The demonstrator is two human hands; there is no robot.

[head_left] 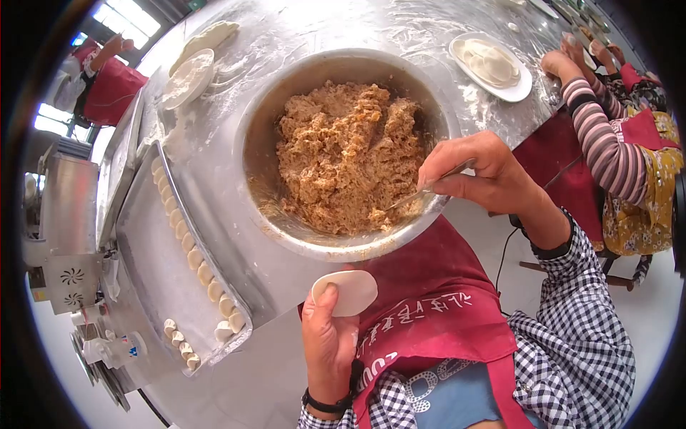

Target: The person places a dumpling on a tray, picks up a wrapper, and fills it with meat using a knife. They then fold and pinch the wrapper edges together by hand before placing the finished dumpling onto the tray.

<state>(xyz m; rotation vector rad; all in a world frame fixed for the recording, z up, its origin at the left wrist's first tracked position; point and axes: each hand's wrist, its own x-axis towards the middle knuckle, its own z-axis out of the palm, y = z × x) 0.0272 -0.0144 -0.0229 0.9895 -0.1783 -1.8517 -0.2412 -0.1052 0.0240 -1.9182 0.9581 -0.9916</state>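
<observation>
A round dumpling wrapper (355, 293) rests in my left hand (327, 329), pinned by the thumb, just below the rim of a big metal bowl (343, 250). Ground meat filling (343, 154) is heaped inside that bowl. At the bowl's right rim my right hand (482, 174) grips a thin metal spoon (449, 174) by its handle. The spoon's far end dips into the edge of the filling, so its tip is partly hidden.
To the left, a metal tray (153, 243) holds rows of folded dumplings (194, 259). A white plate (525, 84) with stacked wrappers (489, 63) sits at the upper right, near a co-worker's striped sleeve (597, 139). Dough (204, 44) and a floury dish (189, 77) lie upper left.
</observation>
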